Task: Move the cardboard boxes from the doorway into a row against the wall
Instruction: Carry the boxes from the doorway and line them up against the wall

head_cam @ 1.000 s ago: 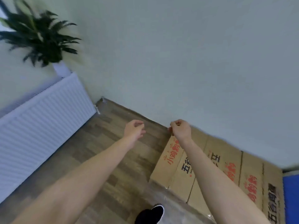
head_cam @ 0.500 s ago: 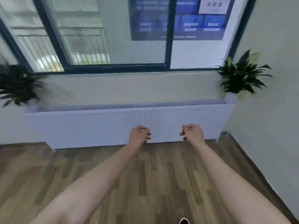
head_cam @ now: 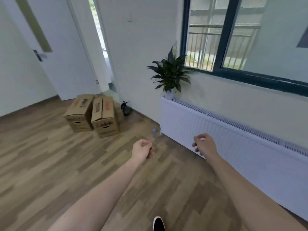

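Boxes have come into view since half a second ago, when only the radiator and window faced the camera: two cardboard boxes [head_cam: 91,114], brown, oblong, printed and with handle slots, stand touching side by side on the floor [head_cam: 50,164] in front of the doorway [head_cam: 103,47], well apart from both hands. Left hand [head_cam: 141,150] and right hand [head_cam: 204,145] are still held out empty, each grip loosely curled and narrow, holding nothing. Wood-look planks in mixed browns cover the floor. Along the right runs a white ribbed radiator [head_cam: 233,144] under a dark-framed window [head_cam: 225,39], with a leafy potted plant [head_cam: 171,75] on its end. A white door [head_cam: 33,47] stands open at left; a small dark spray bottle [head_cam: 125,108] sits by the wall.
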